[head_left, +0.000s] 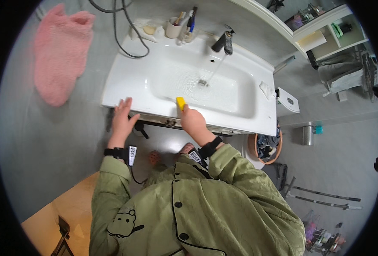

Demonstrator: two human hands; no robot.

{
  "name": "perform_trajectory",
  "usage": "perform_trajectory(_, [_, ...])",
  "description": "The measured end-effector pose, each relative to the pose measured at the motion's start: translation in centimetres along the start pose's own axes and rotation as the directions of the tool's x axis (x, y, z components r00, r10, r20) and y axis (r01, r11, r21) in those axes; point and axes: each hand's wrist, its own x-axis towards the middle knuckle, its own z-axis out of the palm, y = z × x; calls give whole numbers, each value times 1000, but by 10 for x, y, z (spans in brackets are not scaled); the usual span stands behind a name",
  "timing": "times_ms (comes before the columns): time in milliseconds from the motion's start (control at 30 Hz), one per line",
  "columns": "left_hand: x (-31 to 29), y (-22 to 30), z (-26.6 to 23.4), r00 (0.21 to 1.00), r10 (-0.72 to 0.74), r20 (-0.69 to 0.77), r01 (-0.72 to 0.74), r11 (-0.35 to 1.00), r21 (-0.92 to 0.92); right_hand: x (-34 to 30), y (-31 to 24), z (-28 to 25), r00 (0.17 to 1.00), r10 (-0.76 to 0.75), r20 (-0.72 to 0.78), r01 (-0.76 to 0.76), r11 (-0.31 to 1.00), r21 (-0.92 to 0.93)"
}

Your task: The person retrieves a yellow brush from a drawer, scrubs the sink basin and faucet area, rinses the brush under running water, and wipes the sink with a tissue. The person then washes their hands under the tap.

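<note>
My right hand [193, 123] is closed around a small yellow block-shaped thing [180, 103] at the front rim of the white washbasin [129, 85]. Its kind cannot be made out, since my fingers cover the lower end. To the left, my left hand [122, 118] rests its spread fingers on the basin's front left edge, holding nothing. A thin stream of water falls from the black tap [224, 42] onto the drain [203, 82], and ripples spread over the basin's bottom.
Behind the basin's left side stand a soap dish [149, 31] and a cup [173, 29] with brushes. A dark cable [127, 50] loops over that corner. A pink towel [62, 55] hangs at left. A laundry basket [257, 154] and white bin [287, 102] stand to the right.
</note>
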Motion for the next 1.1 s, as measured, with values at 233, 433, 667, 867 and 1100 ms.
perform_trajectory(233, [-71,16,-26,986,-154,-57,134,956,-261,-14,-117,39,963,-257,-84,263,961,82])
perform_trajectory(433, [-77,19,-6,969,-245,18,233,891,-390,14,-140,45,866,-489,-104,496,866,57])
perform_trajectory(667, [-72,64,33,940,-321,113,335,817,-469,-31,19,-13,851,-471,-231,493,869,43])
perform_trajectory(867, [-58,155,93,922,-259,286,356,858,-371,-88,214,-60,950,-264,-170,265,964,-13])
perform_trajectory(1100, [-53,318,210,907,-46,418,187,934,-304,-149,469,-137,953,34,-302,-61,995,-80])
